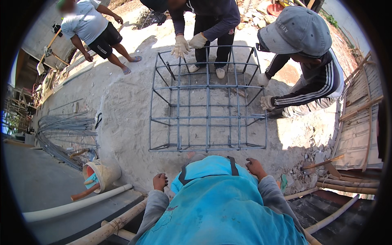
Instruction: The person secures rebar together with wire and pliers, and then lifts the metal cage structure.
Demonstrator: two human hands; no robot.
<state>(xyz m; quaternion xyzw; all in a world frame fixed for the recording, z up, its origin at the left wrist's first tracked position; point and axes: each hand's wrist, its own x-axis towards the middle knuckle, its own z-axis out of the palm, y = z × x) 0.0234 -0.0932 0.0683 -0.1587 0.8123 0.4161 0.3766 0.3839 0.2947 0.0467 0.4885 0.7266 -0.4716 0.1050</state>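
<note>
A cage of tied steel rebar [208, 118] stands on the ground in front of me, with its near edge just beyond my body. My left hand [160, 181] hangs beside my blue shirt, fingers curled in and nothing seen in them. On the other side, my right hand [255, 168] is held low near the cage's near right corner, its fingers loosely apart and bare. Neither hand touches the rebar. Across from me a co-worker's gloved hand [180, 47] is at the far bar. Another co-worker's gloved hand [267, 103] grips the right side.
A third person [92, 28] stands at the far left. Loose bundled rebar [61, 132] lies on the left, near a dirty bucket [104, 174] and a white pipe [77, 204]. Bamboo poles [110, 226] cross low by me. Wooden boards [359, 122] and rubble lie at the right.
</note>
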